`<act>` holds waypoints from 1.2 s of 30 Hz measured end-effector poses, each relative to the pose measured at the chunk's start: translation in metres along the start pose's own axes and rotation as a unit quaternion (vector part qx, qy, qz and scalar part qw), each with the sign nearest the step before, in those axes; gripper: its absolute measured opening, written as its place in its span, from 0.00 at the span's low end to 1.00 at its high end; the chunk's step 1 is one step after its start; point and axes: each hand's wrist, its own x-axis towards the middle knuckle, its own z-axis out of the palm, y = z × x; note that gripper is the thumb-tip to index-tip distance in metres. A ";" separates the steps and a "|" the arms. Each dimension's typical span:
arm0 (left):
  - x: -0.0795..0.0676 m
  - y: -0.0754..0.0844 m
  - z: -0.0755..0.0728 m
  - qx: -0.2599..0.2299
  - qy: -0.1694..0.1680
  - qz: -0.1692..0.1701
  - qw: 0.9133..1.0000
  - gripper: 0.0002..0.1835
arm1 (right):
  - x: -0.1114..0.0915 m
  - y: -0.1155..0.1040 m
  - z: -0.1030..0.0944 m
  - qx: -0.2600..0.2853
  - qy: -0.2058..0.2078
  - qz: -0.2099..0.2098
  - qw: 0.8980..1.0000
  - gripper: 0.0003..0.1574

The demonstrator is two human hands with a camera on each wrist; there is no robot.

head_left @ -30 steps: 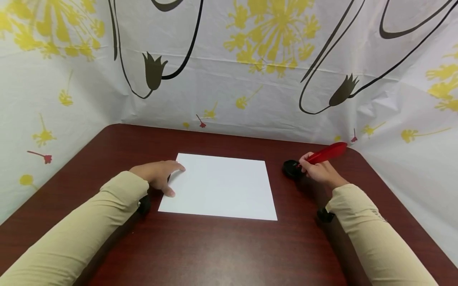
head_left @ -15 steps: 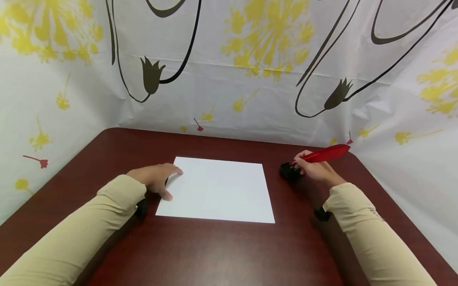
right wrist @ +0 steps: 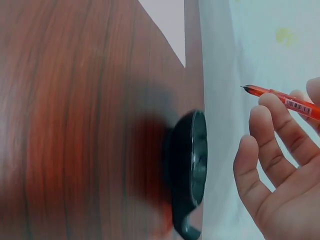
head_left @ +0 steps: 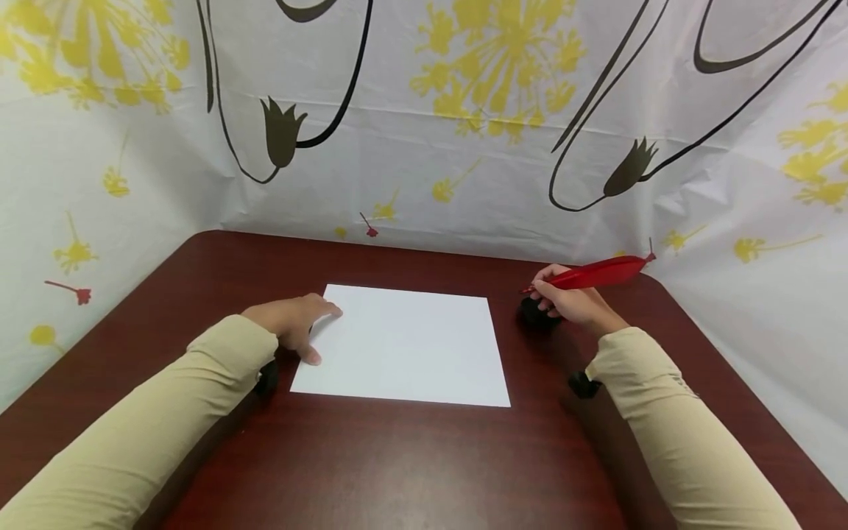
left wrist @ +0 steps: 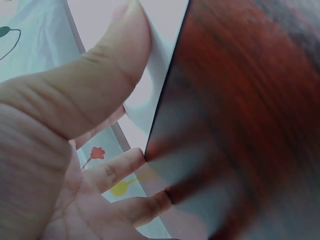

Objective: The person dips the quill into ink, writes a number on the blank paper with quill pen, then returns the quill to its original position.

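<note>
One pen point(right wrist: 297, 105) clear of dish rim point(right wrist: 192, 159)

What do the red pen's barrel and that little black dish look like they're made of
Pen barrel: probably smooth plastic, judging by its shiny, bright red. Black dish: glossy, with highlights along its rim; likely plastic, though glazed ceramic is possible.

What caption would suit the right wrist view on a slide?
Right hand holding a red pen, its tip clear of the black dish on the wood-grained table.
</note>
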 end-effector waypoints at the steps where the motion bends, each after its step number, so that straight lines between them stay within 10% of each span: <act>1: 0.000 0.000 0.000 0.001 0.001 0.000 1.000 0.47 | 0.001 -0.002 0.002 -0.001 0.000 -0.003 1.000 0.17; 36: 0.003 0.008 -0.004 0.050 -0.011 -0.020 0.998 0.52 | 0.033 -0.044 0.074 0.068 -0.040 -0.006 0.997 0.17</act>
